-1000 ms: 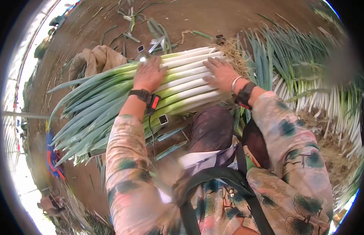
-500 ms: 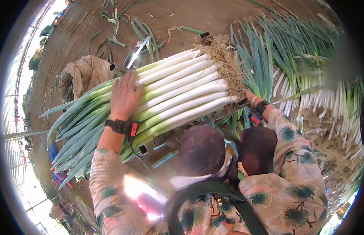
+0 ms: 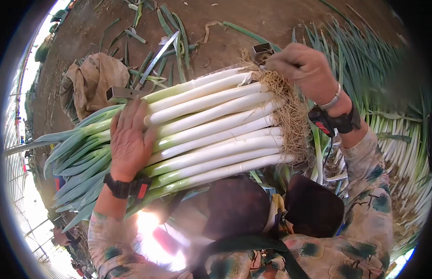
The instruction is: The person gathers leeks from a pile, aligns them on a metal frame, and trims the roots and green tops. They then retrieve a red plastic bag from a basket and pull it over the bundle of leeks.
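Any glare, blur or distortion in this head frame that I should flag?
Head view: strong fisheye bend with black corners; hard sunlight, with a blown-out glare patch beside the left sleeve and an overexposed left rim; the right edge is smeared soft; the leek bundle, left hand and right hand are sharp.

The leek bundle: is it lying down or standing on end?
Lying down. The leek bundle stretches sideways, roots at right, green leaves at left, with the left hand flat on top.
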A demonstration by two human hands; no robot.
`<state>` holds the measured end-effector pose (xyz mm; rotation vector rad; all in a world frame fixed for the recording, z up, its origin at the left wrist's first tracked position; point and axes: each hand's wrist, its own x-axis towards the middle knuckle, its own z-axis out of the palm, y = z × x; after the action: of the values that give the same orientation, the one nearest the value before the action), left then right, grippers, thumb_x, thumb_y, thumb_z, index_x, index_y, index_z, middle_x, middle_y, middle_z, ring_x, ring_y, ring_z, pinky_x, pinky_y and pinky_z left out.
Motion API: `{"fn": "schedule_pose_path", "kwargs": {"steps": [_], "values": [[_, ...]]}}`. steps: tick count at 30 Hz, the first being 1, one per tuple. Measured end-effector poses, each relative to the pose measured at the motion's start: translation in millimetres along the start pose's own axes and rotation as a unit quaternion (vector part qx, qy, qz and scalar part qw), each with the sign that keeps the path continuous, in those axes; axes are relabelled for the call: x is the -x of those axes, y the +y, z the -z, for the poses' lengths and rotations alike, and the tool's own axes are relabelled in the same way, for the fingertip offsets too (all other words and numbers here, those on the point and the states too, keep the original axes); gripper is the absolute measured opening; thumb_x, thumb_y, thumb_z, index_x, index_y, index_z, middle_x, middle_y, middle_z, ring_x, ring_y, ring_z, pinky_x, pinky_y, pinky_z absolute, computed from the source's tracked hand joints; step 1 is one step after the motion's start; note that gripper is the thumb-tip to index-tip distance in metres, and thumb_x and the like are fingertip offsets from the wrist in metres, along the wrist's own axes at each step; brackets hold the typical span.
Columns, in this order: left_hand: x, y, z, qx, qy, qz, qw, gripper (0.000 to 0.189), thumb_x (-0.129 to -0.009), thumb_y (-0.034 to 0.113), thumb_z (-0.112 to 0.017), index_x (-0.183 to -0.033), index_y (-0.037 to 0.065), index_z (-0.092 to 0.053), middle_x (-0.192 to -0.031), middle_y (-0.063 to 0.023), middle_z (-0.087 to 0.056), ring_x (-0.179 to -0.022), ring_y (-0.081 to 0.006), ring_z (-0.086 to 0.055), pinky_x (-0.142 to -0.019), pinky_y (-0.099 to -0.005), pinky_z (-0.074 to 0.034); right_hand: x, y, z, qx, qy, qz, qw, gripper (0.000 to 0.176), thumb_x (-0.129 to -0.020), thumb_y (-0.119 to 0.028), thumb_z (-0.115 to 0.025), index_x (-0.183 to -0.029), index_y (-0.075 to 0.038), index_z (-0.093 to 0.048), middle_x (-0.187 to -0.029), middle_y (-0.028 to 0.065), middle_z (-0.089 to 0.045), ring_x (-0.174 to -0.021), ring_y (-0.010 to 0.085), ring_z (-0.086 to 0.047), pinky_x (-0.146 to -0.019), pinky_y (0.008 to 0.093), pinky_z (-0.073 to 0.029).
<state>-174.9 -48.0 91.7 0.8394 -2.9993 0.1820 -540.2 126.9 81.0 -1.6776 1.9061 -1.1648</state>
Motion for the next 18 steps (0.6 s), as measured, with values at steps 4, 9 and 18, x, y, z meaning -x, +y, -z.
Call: {"fn": "schedule_pose_path", "kwargs": {"steps": [4,9,18], "values": [[-1,1,1,0.022,0.005,0.004,1.000,0.055,-0.087,0.023,-0.057,-0.139,0.009,-0.045,-0.144,-0.0126,-0.044,-0.131,-0.0348,-0.041,-0.112,-0.0471,-0.026,-16,7,-19,0.156,-0.125,0.060,0.978,0.019,-0.083,-0.018,-0.069,-0.094,-0.002,-0.070,-0.084,0.0129,-0.064,-0.078,0.0270,-0.063,-0.070,0.0342,-0.050],[-1,1,2,0.023,0.004,0.003,1.000,0.055,-0.086,0.022,-0.057,-0.138,0.007,-0.045,-0.143,-0.0134,-0.044,-0.131,-0.0349,-0.041,-0.112,-0.0468,-0.025,-25,4,-35,0.267,-0.130,0.095,0.950,0.021,-0.082,-0.017,-0.067,-0.097,-0.003,-0.066,-0.083,0.0119,-0.061,-0.077,0.0300,-0.062,-0.070,0.0386,-0.051],[0,-1,5,0.028,-0.002,0.001,1.000,0.057,-0.086,0.022,-0.056,-0.139,0.006,-0.043,-0.143,-0.0157,-0.044,-0.131,-0.0338,-0.042,-0.112,-0.0470,-0.025,-21,-7,-48,0.311,-0.116,0.169,0.928,0.009,-0.078,-0.008,-0.063,-0.085,-0.005,-0.060,-0.078,0.0093,-0.057,-0.070,0.0275,-0.061,-0.059,0.0351,-0.051]]}}
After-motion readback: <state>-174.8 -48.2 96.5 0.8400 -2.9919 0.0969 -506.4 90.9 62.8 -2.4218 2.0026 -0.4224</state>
